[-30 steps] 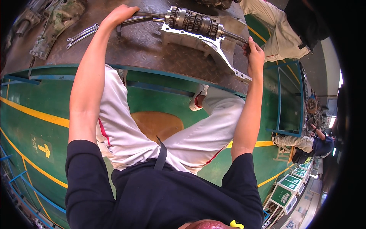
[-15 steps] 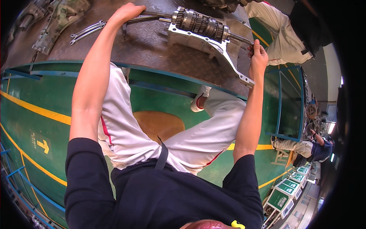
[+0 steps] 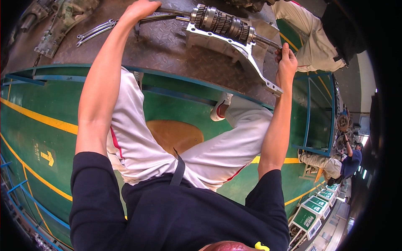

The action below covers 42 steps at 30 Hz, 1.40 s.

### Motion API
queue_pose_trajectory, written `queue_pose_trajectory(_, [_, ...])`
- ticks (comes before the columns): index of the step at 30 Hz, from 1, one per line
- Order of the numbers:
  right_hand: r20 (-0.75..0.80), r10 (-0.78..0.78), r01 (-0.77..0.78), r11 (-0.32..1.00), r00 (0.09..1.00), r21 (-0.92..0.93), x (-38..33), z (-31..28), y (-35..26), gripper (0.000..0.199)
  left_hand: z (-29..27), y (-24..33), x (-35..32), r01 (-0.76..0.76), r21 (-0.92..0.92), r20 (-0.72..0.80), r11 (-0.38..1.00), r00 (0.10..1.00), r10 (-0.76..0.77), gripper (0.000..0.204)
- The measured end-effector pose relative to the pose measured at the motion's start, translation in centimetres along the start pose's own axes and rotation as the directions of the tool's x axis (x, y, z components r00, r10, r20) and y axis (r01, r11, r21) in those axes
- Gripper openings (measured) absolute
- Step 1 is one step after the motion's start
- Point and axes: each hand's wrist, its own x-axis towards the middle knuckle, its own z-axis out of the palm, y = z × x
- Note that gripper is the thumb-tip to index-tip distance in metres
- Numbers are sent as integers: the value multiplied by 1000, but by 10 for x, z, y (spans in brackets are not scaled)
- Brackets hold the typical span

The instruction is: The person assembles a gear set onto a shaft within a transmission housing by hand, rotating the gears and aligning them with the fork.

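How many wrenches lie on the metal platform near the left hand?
2 wrenches, side by side, touching, on the metal platform left of the left hand. More may be hidden beyond the picture's edge.

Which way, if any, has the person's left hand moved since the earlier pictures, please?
No. The left hand stays on the thin steel rod, keeping its gap from the silver spanners.

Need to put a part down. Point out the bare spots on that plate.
Bare checker plate lies between the wrenches and the gear shaft assembly, up to the green edge. Crowded: left hand at the shaft end, right hand by the bracket.
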Motion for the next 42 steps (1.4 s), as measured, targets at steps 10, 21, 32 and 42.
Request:
queue_pose_trajectory(10, [-42, -2, 3, 999, 999, 39, 3, -1, -7, 39, -8, 24, -3, 122, 87, -77, 989, 990, -115, 53])
queue_pose_trajectory(21, [14, -6, 5, 1000, 1000, 19, 3, -7, -1, 37, 3, 5, 8, 42, -125, 17, 991, 999, -40, 55])
queue_pose_trajectory(32, [20, -4, 3, 1000, 1000, 18, 3, -7, -3, 36, 1, 8, 6, 23, -108, 2, 994, 1000, -23, 56])
queue_pose_trajectory(42, [9, -67, 67, 998, 998, 16, 9, -1, -12, 37, -9, 17, -2, 54, -113, -25, 992, 998, -57, 56])
